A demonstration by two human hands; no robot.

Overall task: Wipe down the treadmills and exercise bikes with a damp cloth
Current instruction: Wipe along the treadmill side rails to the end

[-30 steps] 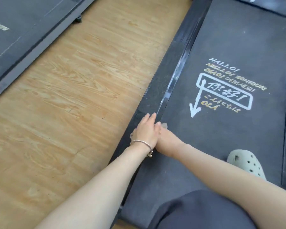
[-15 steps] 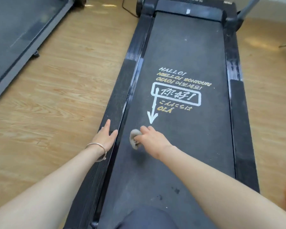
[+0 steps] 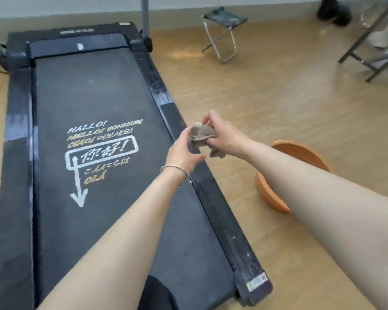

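- One grey-brown cloth (image 3: 202, 134) is bunched in the air above the right side rail (image 3: 222, 211) of the treadmill (image 3: 99, 97). Part of it is buried in the palm that holds it, and a loose flap hangs below.
- The right hand (image 3: 226, 136) has its grip closed around the cloth, fingers curled over the top and forearm stretched out from the right edge.
- The left hand (image 3: 184, 151) reaches up to the cloth's left edge. Its thumb sticks out free to the side, but its fingertips are lost against the fabric, so I cannot tell whether that grip is pinching or only touching.
- A thin bracelet (image 3: 175, 167) circles the left wrist.
- The right forearm covers part of an orange basin (image 3: 269, 198) on the wooden floor (image 3: 278, 97) just beside the treadmill; what is in it cannot be seen.
- The treadmill's upright post is cut off by the top edge.
- A small folding stool (image 3: 224, 21) stands near the far wall; the things at the upper right are blurred and cropped.
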